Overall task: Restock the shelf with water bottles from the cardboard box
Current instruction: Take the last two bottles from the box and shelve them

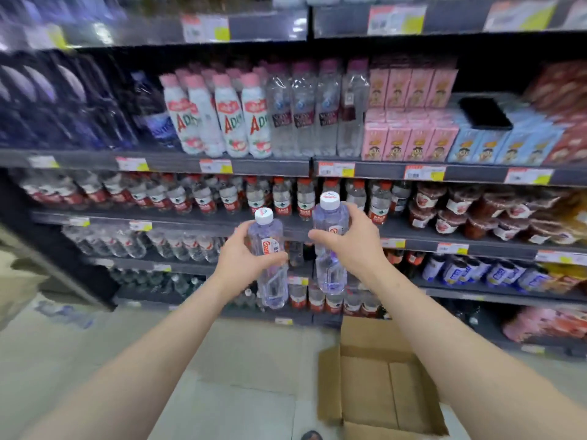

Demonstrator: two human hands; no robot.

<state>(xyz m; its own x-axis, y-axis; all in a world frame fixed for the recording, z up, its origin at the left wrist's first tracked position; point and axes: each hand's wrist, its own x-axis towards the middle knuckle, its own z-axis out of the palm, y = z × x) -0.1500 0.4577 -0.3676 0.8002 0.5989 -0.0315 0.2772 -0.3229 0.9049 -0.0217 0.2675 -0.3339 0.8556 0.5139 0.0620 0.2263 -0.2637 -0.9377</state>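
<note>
My left hand (246, 254) grips a clear water bottle (270, 281) with a white cap and a red-lettered label, held upright in front of the shelves. My right hand (351, 241) grips a second clear water bottle (330, 223) of the same kind, a little higher and to the right. Both bottles hang in the air before the dark shelf (295, 228) that carries rows of red-capped water bottles (282, 198). The open cardboard box (374, 381) stands on the floor below my right forearm; the part of its inside that shows is bare.
Upper shelves hold pink-capped milk bottles (228, 119), clear bottles, pink cartons (409, 134) and blue cartons. A black flat object (484, 113) lies on the blue cartons. Red-lidded cups (470, 214) fill the right. The floor is pale tile (247, 360).
</note>
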